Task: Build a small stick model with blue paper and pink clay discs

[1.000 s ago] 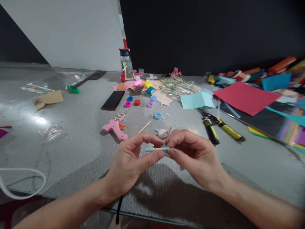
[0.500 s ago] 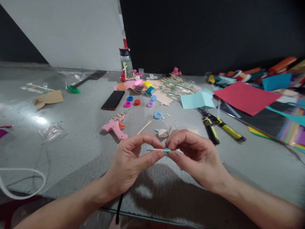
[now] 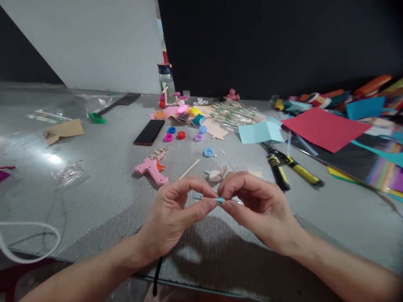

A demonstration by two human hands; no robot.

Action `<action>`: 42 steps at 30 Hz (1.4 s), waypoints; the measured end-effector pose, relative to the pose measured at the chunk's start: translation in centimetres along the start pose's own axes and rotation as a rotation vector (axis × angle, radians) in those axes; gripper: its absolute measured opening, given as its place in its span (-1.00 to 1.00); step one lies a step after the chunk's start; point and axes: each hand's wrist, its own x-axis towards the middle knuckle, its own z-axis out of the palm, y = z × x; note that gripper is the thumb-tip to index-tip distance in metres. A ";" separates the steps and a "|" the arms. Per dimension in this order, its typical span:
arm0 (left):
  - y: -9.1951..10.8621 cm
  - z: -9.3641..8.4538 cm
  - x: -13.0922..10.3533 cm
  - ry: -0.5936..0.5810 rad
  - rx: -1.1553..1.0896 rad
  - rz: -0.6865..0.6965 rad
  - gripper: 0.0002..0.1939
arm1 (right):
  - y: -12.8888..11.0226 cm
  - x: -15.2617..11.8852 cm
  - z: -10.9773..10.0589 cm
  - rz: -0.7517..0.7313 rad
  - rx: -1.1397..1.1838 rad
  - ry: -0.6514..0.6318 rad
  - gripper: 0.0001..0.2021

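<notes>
Between my two hands is a thin wooden stick (image 3: pixel 207 198) with light blue wrapping at its left end and near its right part. My left hand (image 3: pixel 176 216) pinches it between thumb and fingertips near its middle. My right hand (image 3: pixel 262 214) has thumb and fingertips closed on the right, blue-wrapped end. Just beyond the fingertips lies a small pale rounded piece (image 3: pixel 215 176) with blue and brown bits beside it. Another bare stick (image 3: pixel 190 168) rests behind my left hand, close to a pink glue gun (image 3: pixel 151 167).
Several coloured bottle caps (image 3: pixel 208 152) and a phone (image 3: pixel 149 132) lie farther back. Yellow-and-black pliers (image 3: pixel 296 170) are at the right, near red paper (image 3: pixel 327 126) and light blue paper (image 3: pixel 261 132). A bundle of wrapped sticks (image 3: pixel 234 113) and a water bottle (image 3: pixel 166 79) occupy the back.
The stick has turned slightly between my fingertips, and its right end tips a little lower. My hands stay in almost the same place.
</notes>
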 end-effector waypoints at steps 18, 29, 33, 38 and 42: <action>-0.4 0.0 -0.2 0.028 -0.011 0.008 -0.92 | 0.4 -0.1 0.1 -0.059 -0.047 0.050 -0.92; -0.6 0.0 0.0 0.014 0.102 0.215 -0.88 | 1.0 -0.3 0.4 -0.031 0.025 0.032 -0.95; -0.7 0.0 -0.1 -0.008 0.123 0.242 -0.88 | 1.0 -0.4 0.7 -0.038 0.057 0.049 -0.94; -0.6 -0.4 -0.2 -0.038 0.174 0.190 -0.85 | 0.9 -0.3 0.4 -0.052 0.024 0.072 -0.94; -0.2 -0.9 -0.2 -0.051 0.226 0.161 -0.88 | 0.4 -0.1 -0.1 -0.074 -0.073 0.073 -0.95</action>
